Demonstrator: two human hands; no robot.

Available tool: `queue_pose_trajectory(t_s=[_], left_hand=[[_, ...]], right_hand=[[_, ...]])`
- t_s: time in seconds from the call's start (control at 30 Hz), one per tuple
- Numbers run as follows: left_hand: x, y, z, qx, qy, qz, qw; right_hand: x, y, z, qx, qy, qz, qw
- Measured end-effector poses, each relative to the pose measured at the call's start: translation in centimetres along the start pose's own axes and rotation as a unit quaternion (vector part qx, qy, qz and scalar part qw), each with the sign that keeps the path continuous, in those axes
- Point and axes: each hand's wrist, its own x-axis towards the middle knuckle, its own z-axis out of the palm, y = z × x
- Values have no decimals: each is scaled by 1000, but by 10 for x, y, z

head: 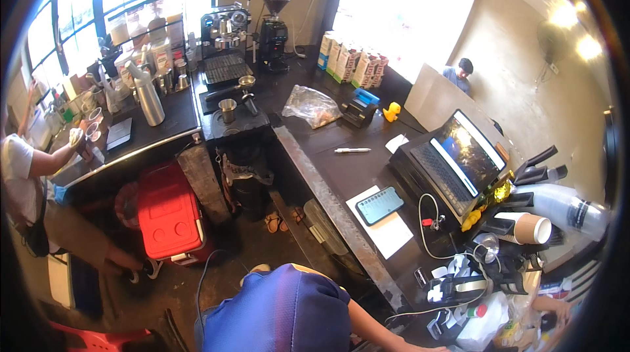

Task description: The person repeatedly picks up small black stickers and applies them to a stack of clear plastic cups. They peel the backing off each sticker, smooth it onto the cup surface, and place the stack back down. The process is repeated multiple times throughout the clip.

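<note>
My left hand is out of view. From my blue shirt (pixel 290 310), my right forearm reaches along the counter's near edge to the bottom rim. Only a sliver of my right hand (pixel 430 348) shows there; its fingers and anything in them are cut off. Before me on the dark counter (pixel 325 165), a phone (pixel 380 205) with a lit screen lies on a white sheet of paper (pixel 391 238). A white pen (pixel 353 150) lies beyond it. An open laptop (pixel 457 160) stands on a black box (pixel 411 165), and a white cable (pixel 427 248) trails past it.
A red cooler (pixel 170 214) stands on the floor; a red plastic chair (pixel 98 338) is at lower left. An espresso machine (pixel 226 41), coffee grinder (pixel 275 32) and cartons (pixel 352 61) line the back. A person (pixel 24 179) works at left; another person's hand (pixel 556 307) shows at right, near paper cups (pixel 531 228).
</note>
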Motion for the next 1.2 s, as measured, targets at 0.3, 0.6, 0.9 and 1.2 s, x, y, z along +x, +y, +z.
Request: queue_pose_trajectory(t_s=[0.3,0.6,0.9,1.2], left_hand=[[-29,142,-49,56,64,12,996],[-112,292,-91,290,140,47,946],[-220,431,-95,279,236,-121,923],[-174,465,-107,164,298,-178,924]], right_hand=[[-64,-39,35,-14,-39,-70,997],[-185,-118,98,114,-203,-3,972],[-290,-188,101,127,-360,159,911],[-299,-217,98,169,-505,127,837]])
